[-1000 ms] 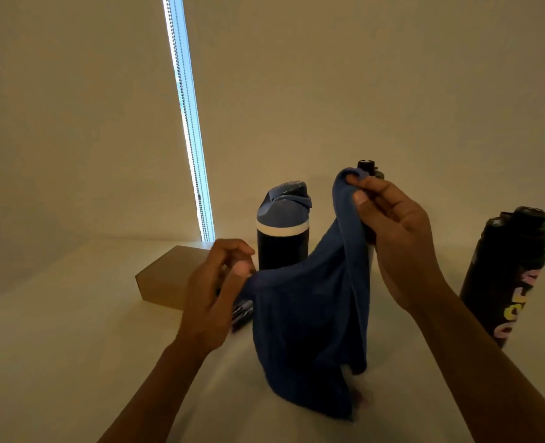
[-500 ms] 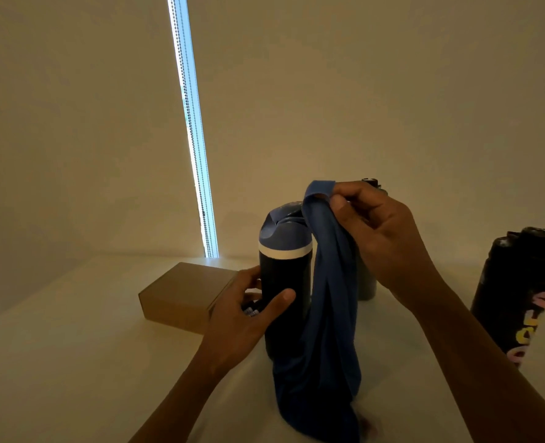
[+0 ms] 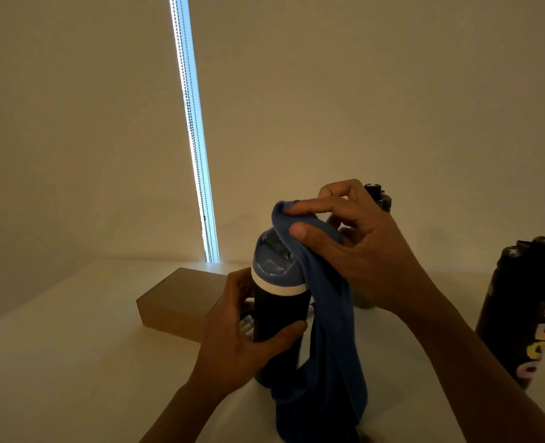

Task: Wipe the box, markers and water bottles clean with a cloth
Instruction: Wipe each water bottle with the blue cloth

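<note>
My left hand (image 3: pixel 232 343) grips the body of a dark water bottle with a blue lid (image 3: pixel 276 270) that stands on the white table (image 3: pixel 73 362). My right hand (image 3: pixel 354 251) pinches the top of a blue cloth (image 3: pixel 328 346) and holds it against the lid; the rest of the cloth hangs down the bottle's right side to the table. Behind my left hand lie markers (image 3: pixel 247 324), mostly hidden. A brown cardboard box (image 3: pixel 178 298) sits at the left. A grey bottle (image 3: pixel 376 196) stands behind my right hand.
A black bottle with coloured letters (image 3: pixel 523 314) stands at the right edge. A wall rises close behind the table, with a bright vertical strip of light (image 3: pixel 194 139) and a bead chain.
My left hand let go of the cloth and took hold of the blue-lidded bottle. My right hand brought the cloth's top over the lid.
</note>
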Demonstrator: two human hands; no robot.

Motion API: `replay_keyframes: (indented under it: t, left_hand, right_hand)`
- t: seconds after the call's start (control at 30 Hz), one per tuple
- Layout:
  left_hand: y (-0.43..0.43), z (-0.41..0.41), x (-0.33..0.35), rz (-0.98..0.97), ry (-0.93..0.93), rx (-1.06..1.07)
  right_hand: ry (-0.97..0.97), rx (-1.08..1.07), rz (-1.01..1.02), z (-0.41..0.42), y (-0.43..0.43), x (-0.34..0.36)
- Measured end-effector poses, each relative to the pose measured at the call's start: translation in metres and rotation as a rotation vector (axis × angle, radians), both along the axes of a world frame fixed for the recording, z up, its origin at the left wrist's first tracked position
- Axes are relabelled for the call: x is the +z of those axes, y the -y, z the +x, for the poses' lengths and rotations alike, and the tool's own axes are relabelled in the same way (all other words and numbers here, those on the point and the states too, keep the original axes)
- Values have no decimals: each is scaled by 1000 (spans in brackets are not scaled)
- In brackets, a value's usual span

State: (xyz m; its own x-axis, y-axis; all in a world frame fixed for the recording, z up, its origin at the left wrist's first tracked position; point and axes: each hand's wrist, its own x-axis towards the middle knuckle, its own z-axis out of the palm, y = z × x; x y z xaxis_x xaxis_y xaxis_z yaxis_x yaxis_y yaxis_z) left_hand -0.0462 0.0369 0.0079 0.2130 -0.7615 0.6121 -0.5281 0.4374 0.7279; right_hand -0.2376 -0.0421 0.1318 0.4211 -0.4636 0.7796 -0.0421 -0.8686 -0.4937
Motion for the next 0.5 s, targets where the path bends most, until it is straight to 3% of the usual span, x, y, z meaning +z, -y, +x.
replay_keyframes:
  t: [0.2, 0.37, 0.5]
  left_hand:
    - [1, 4, 5, -68, 44, 114]
    - [3, 13, 7, -133, 85, 210]
    - [5, 20, 4, -184, 74, 185]
  right_hand:
    - [-5, -207, -42, 4, 9, -9]
    - [59, -42, 125, 24, -11, -17]
    - [-52, -141, -91, 35, -24, -28]
